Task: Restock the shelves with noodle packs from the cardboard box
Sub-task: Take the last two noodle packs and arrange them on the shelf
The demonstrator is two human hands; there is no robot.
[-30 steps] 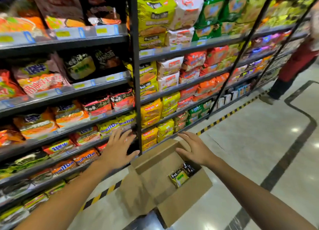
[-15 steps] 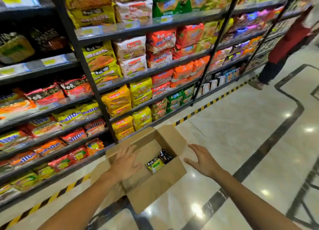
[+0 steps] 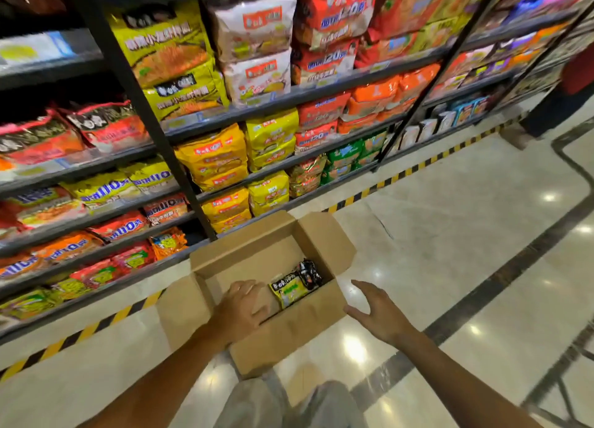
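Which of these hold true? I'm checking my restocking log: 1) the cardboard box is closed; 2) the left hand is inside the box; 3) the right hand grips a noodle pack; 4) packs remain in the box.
1) False: the cardboard box stands open, flaps spread.
2) True: the left hand reaches into it.
3) False: the right hand is open, outside the box's right wall, holding nothing.
4) True: noodle packs lie inside at its right end.

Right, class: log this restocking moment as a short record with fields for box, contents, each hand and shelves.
box: cardboard box, flaps open, on the floor by the shelves
contents: noodle packs at the box's right end
left hand: open, reaching into the box, beside the packs
right hand: open, outside the box's right side
shelves: full of packs
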